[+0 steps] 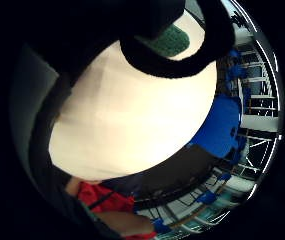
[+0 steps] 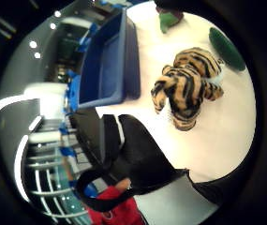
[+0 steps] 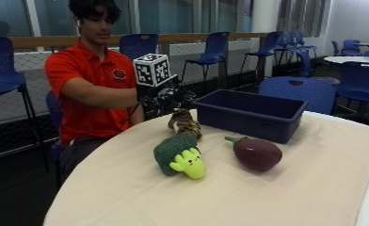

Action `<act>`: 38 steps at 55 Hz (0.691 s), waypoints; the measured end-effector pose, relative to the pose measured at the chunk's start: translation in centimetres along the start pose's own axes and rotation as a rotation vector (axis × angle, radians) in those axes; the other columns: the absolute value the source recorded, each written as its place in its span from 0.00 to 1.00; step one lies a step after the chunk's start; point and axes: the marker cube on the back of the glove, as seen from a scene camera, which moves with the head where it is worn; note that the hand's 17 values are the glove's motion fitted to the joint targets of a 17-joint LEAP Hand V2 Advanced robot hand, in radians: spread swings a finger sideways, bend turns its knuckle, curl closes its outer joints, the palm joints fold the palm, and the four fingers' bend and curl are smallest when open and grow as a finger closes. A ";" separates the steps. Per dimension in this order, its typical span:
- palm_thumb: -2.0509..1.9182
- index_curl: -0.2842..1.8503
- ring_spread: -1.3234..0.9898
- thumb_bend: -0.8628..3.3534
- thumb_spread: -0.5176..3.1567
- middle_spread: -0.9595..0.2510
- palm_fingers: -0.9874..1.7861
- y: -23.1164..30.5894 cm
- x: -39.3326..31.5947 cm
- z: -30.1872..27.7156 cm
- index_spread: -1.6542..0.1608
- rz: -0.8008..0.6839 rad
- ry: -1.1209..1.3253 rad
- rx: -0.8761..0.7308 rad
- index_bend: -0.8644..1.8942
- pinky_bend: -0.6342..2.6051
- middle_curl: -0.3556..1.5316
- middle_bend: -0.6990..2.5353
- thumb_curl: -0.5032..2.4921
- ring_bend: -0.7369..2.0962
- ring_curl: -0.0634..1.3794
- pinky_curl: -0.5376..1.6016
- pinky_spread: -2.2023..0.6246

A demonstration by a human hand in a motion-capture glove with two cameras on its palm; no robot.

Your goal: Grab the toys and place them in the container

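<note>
Fingers (image 3: 180, 96) of the black-gloved right hand (image 3: 165, 98) show only as a dark cluster above the tiger toy; whether they are apart or together cannot be told. No toy is seen inside them.

Nearest the outside camera, on the cream cloth-covered round tabletop (image 3: 247, 197), lies a green plush broccoli with a yellow-green face (image 3: 180, 160), on its side. At its 3 o'clock, apart from it, lies a dark purple plush eggplant with a small green stem (image 3: 256, 152), stem pointing toward the broccoli.

Beyond the broccoli, at its 12 o'clock, lies an orange-and-black striped plush tiger (image 3: 185, 124), just beside the near left corner of the container. The thumb-side palm view shows the tiger (image 2: 187, 86) resting on the tabletop (image 2: 217, 145), close below the palm, with no contact visible.

At the tiger's 3 o'clock stands a dark blue rectangular plastic container (image 3: 252, 114), upright, open top. What shows of its inside (image 2: 106, 61) holds no toy.

Above the tiger hangs the right hand, forearm stretched out level from the person in a red polo shirt (image 3: 87, 92) seated at the far edge of the tabletop.

Farther back stand blue chairs (image 3: 216, 52) along a railing.
</note>
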 end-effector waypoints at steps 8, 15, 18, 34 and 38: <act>0.49 0.27 0.56 0.19 0.47 0.70 0.31 -1.8 -0.2 0.8 0.71 -0.011 -0.010 -0.015 0.36 0.46 0.31 0.25 0.22 0.31 0.12 0.43 0.82; 0.49 0.27 0.57 0.19 0.45 0.72 0.29 -3.7 -0.4 2.4 0.72 -0.012 0.047 -0.068 0.36 0.51 0.30 0.25 0.22 0.31 0.12 0.44 0.83; 0.49 0.26 0.58 0.19 0.44 0.72 0.28 -4.2 -0.5 3.3 0.72 0.000 0.066 -0.104 0.36 0.52 0.30 0.25 0.22 0.31 0.12 0.45 0.83; 0.50 0.25 0.59 0.19 0.43 0.75 0.27 -5.8 -1.4 7.6 0.72 -0.025 0.130 -0.249 0.36 0.56 0.29 0.25 0.23 0.32 0.13 0.45 0.83; 0.51 0.25 0.60 0.19 0.43 0.76 0.29 -5.8 -1.6 7.8 0.72 -0.027 0.157 -0.248 0.37 0.56 0.29 0.25 0.24 0.32 0.13 0.45 0.82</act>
